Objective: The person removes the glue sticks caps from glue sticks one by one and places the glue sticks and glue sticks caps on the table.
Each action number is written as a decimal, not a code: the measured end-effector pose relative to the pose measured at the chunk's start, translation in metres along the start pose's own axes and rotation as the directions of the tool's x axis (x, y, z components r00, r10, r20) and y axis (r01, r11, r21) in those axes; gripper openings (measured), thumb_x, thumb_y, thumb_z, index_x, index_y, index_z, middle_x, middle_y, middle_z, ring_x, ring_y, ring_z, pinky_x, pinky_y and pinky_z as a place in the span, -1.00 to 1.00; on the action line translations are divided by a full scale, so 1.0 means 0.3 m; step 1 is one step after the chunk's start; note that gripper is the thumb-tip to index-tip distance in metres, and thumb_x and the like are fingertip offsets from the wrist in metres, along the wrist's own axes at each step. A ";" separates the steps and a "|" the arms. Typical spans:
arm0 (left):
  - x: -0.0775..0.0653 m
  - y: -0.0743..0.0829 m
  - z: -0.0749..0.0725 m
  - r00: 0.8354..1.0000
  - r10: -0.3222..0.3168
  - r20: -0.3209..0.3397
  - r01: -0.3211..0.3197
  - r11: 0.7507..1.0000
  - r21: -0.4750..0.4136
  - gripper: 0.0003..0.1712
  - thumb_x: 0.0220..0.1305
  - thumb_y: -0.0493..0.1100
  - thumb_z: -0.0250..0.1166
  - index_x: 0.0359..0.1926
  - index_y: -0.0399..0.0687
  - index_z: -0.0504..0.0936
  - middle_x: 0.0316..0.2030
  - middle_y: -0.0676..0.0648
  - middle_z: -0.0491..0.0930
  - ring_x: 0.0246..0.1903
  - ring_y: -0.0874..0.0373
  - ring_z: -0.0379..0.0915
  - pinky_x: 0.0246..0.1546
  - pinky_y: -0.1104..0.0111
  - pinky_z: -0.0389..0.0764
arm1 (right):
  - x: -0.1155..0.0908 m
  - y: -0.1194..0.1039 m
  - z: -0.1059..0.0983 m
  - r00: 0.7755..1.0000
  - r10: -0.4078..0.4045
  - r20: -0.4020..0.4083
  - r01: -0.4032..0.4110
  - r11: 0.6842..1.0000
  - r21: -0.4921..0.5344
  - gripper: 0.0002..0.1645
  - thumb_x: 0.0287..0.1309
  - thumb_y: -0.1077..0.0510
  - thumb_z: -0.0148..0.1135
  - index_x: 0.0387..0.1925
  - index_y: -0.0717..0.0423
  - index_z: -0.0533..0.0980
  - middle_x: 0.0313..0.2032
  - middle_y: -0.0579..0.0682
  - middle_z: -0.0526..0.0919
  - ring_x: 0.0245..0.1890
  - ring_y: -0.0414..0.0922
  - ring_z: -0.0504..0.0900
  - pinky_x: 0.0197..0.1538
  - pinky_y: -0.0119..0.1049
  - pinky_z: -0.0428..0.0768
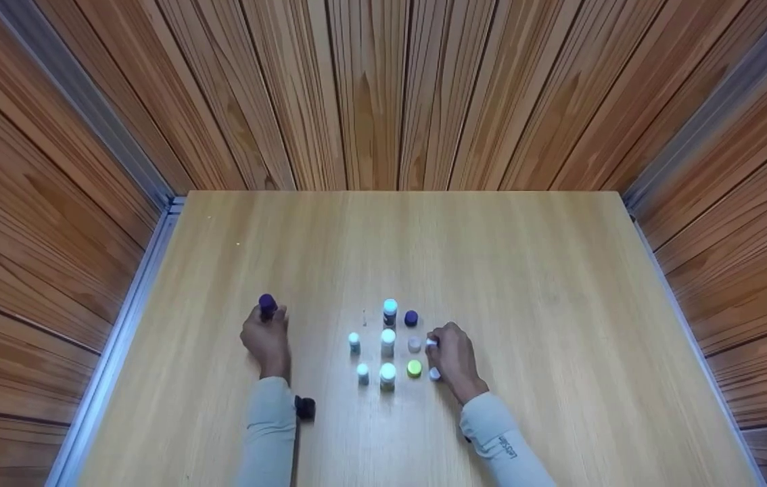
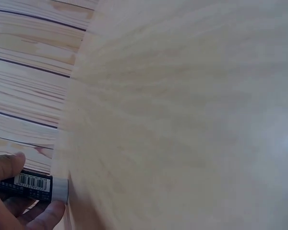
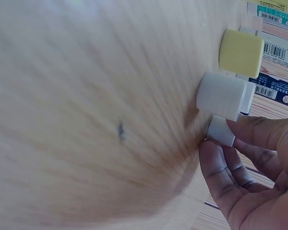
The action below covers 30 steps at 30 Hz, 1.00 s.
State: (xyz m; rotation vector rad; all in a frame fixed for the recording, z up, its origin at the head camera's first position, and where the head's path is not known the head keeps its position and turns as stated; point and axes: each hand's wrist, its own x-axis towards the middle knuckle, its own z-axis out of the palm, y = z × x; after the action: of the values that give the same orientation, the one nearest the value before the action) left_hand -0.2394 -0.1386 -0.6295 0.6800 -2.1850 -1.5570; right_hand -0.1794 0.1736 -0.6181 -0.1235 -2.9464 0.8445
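On the left of the table my left hand (image 1: 267, 341) grips an upright dark glue stick (image 2: 31, 186) with a barcode label. Its purple top shows above the fingers in the head view, and its pale end is near the tabletop in the left wrist view. My right hand (image 1: 454, 355) pinches a small white cap (image 3: 221, 130) between thumb and fingertips, close to the tabletop. Beside it stand a larger white cap (image 3: 222, 95) and a yellow-green cap (image 3: 241, 53). A dark purple cap (image 1: 411, 318) lies farther back, and another small white cap (image 1: 434, 374) is partly behind the hand.
Three larger pale-topped glue sticks (image 1: 387, 343) stand in a column mid-table, left of the caps. Two smaller tubes (image 1: 354, 343) stand to their left. Wood-plank walls (image 1: 370, 95) rise behind and on both sides of the table (image 1: 525, 270).
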 end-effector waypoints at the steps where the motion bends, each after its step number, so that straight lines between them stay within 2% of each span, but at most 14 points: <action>1: -0.006 0.000 0.002 1.000 0.004 0.002 -0.004 1.000 0.003 -0.86 0.08 -0.19 0.30 -0.33 -0.16 0.60 -0.41 -0.04 0.62 -0.45 0.17 0.49 -0.47 0.41 0.52 | 0.001 -0.001 0.000 1.000 0.012 0.010 -0.012 1.000 0.001 -0.89 -0.10 0.31 0.30 -0.42 0.14 0.61 -0.50 -0.07 0.45 -0.48 -0.18 0.44 -0.40 -0.31 0.47; 7: -0.037 0.004 0.021 1.000 0.007 0.010 -0.008 1.000 0.027 -0.87 0.07 -0.19 0.31 -0.35 -0.15 0.59 -0.38 -0.06 0.63 -0.41 0.16 0.52 -0.42 0.36 0.55 | 0.005 -0.007 -0.003 0.996 0.067 0.051 -0.068 0.998 0.009 -0.86 -0.06 0.30 0.28 -0.36 0.14 0.61 -0.45 -0.06 0.46 -0.46 -0.19 0.44 -0.37 -0.32 0.47; 16: -0.061 0.011 0.037 0.999 0.023 0.026 -0.024 0.999 0.029 -0.88 0.00 -0.22 0.35 -0.43 -0.14 0.57 -0.39 -0.09 0.64 -0.37 0.13 0.55 -0.36 0.31 0.57 | 0.005 -0.005 -0.003 0.998 0.056 0.039 -0.056 0.998 -0.008 -0.86 -0.07 0.31 0.29 -0.36 0.13 0.61 -0.47 -0.08 0.45 -0.48 -0.21 0.44 -0.38 -0.34 0.48; 20: -0.073 0.013 0.040 0.998 0.040 0.054 -0.041 0.999 0.014 -0.87 -0.01 -0.22 0.36 -0.42 -0.15 0.58 -0.36 -0.11 0.64 -0.30 0.10 0.56 -0.29 0.28 0.55 | 0.003 -0.004 -0.001 0.998 0.059 0.037 -0.059 0.998 0.003 -0.87 -0.06 0.30 0.28 -0.37 0.13 0.61 -0.47 -0.09 0.44 -0.48 -0.21 0.42 -0.39 -0.34 0.47; 24: -0.086 0.018 0.044 0.994 0.057 0.091 -0.059 0.998 0.016 -0.85 -0.01 -0.22 0.36 -0.45 -0.17 0.56 -0.39 -0.11 0.64 -0.36 0.10 0.53 -0.33 0.27 0.54 | -0.001 0.001 0.000 1.000 0.026 0.006 -0.026 0.999 0.020 -0.86 -0.09 0.32 0.29 -0.39 0.14 0.62 -0.49 -0.09 0.44 -0.49 -0.21 0.43 -0.40 -0.35 0.47; 27: -0.096 0.017 0.049 0.990 0.057 0.125 -0.058 0.998 -0.002 -0.84 -0.01 -0.21 0.36 -0.41 -0.19 0.57 -0.37 -0.11 0.64 -0.35 0.10 0.54 -0.34 0.28 0.56 | -0.002 0.004 0.001 1.000 0.007 -0.008 -0.006 1.000 0.024 -0.87 -0.10 0.33 0.30 -0.40 0.15 0.62 -0.50 -0.09 0.44 -0.49 -0.20 0.43 -0.42 -0.35 0.46; 30: -0.105 0.015 0.056 0.985 0.053 0.165 -0.050 0.999 -0.020 -0.80 0.01 -0.21 0.35 -0.31 -0.22 0.60 -0.31 -0.11 0.63 -0.26 0.12 0.55 -0.27 0.29 0.56 | -0.001 0.003 0.000 1.000 0.023 0.002 -0.023 0.999 0.029 -0.87 -0.09 0.33 0.29 -0.40 0.14 0.62 -0.50 -0.09 0.43 -0.49 -0.20 0.43 -0.41 -0.35 0.46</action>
State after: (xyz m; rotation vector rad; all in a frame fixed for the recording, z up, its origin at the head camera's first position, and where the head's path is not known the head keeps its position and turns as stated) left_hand -0.2239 -0.1062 -0.6314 0.5007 -2.2864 -1.6563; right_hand -0.1791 0.1743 -0.6184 -0.1558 -2.9387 0.8911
